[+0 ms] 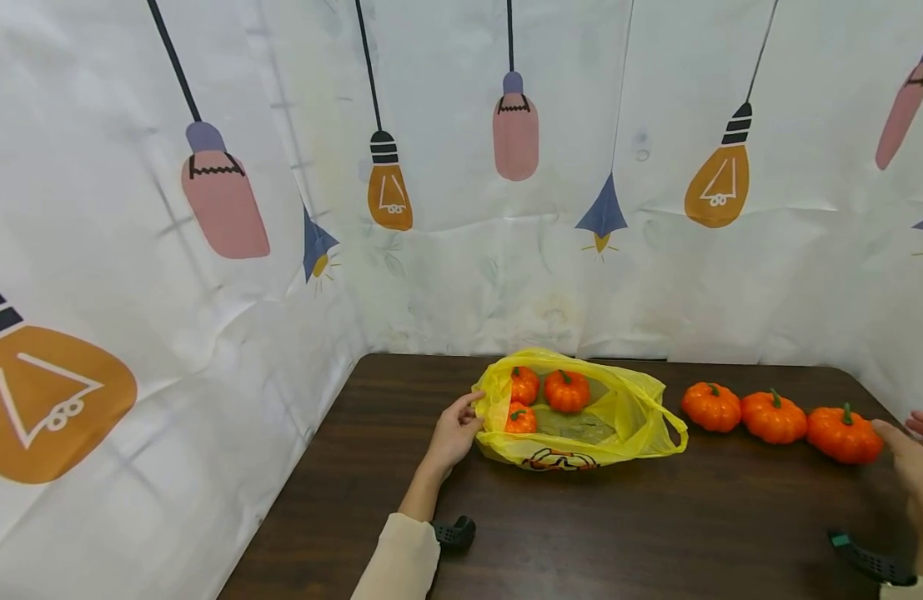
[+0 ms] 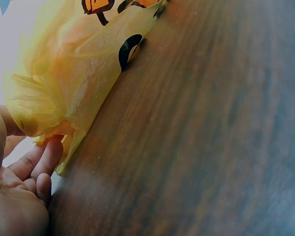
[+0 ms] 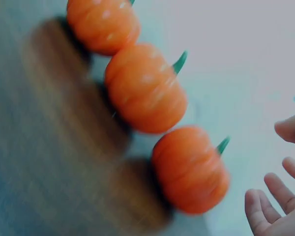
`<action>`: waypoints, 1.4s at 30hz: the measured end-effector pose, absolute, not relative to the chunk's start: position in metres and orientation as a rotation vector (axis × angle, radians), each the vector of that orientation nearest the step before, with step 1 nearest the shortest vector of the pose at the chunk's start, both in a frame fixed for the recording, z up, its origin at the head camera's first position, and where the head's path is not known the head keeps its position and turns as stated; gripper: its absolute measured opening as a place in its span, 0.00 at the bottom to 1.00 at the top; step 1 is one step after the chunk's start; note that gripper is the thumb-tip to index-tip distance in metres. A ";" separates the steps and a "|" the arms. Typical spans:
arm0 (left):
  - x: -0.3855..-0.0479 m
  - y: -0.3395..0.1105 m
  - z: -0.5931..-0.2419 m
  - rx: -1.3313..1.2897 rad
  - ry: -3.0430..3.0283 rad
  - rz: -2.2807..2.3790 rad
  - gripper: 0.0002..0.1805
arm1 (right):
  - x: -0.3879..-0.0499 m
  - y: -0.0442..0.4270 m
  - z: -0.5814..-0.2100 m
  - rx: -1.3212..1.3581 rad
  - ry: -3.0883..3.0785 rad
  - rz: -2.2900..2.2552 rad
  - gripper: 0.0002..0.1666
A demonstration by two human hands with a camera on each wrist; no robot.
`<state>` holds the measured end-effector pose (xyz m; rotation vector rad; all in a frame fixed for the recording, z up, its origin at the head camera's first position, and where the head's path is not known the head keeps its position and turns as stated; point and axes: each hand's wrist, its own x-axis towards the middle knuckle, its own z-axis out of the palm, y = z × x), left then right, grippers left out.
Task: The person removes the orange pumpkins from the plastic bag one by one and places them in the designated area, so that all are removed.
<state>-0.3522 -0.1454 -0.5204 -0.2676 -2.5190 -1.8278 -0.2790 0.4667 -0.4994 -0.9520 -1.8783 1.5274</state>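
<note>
1. Nearby, a pale sleeve (image 1: pixel 401 554) is covering the left forearm, a dark wristband (image 1: pixel 455 533) is showing beside its cuff, and a second dark band (image 1: pixel 874 562) is sitting at the right wrist.
2. Just past these, the dark brown table (image 1: pixel 626 533) is stretching away with its wood grain showing.
3. At the right edge of the head view, the right hand (image 1: pixel 915 467), partly cut off, is spreading its fingers wide; its thumb is pointing toward the rightmost pumpkin (image 1: pixel 845 434), and the right wrist view is showing a gap between them.
4. Over on the other side, the left hand (image 1: pixel 453 429) is pinching the left edge of the yellow bag (image 1: pixel 499 446), bunched plastic sitting between thumb and fingers.
5. The bag is lying on the table's far half, its mouth gaping, a handle loop reaching rightward and black print showing on its front.
6. Inside, toward its left, three orange pumpkins (image 1: pixel 567 391) are resting close together.
7. Right of the bag, the middle pumpkin (image 1: pixel 773 417) and the left one (image 1: pixel 711 407) are lining up beside the rightmost, their green stems showing.
8. Farthest off, a white cloth (image 1: pixel 461 283) with printed lamps is hanging behind the table.
</note>
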 end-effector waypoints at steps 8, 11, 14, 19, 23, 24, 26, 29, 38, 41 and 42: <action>-0.342 -0.142 -0.502 -0.272 -2.533 -1.853 0.26 | -0.265 0.419 -0.451 -0.618 -1.776 1.506 0.22; -0.334 -0.142 -0.489 -0.287 -2.544 -1.863 0.26 | -0.261 0.400 -0.433 -0.528 -1.789 1.541 0.21; -0.328 -0.142 -0.482 -0.286 -2.538 -1.866 0.26 | -0.260 0.387 -0.421 -0.394 -1.864 1.565 0.19; -0.325 -0.141 -0.482 -0.299 -2.522 -1.870 0.26 | -0.258 0.370 -0.411 -0.055 -2.072 1.481 0.20; -0.326 -0.140 -0.483 -0.308 -2.521 -1.877 0.26 | -0.258 0.355 -0.405 0.142 -2.174 1.472 0.21; -0.326 -0.140 -0.483 -0.306 -2.519 -1.882 0.26 | -0.258 0.351 -0.403 0.170 -2.195 1.468 0.21; -0.327 -0.140 -0.482 -0.302 -2.516 -1.881 0.26 | -0.258 0.341 -0.399 0.207 -2.233 1.452 0.21; -0.327 -0.141 -0.482 -0.304 -2.512 -1.876 0.26 | -0.259 0.324 -0.395 0.261 -2.299 1.372 0.20; -0.327 -0.142 -0.483 -0.316 -2.506 -1.874 0.26 | -0.267 0.280 -0.398 0.450 -2.365 1.250 0.16; -0.328 -0.142 -0.484 -0.313 -2.507 -1.880 0.26 | -0.269 0.267 -0.402 0.481 -2.385 1.259 0.15; -0.328 -0.143 -0.485 -0.311 -2.507 -1.882 0.26 | -0.269 0.263 -0.403 0.497 -2.388 1.264 0.15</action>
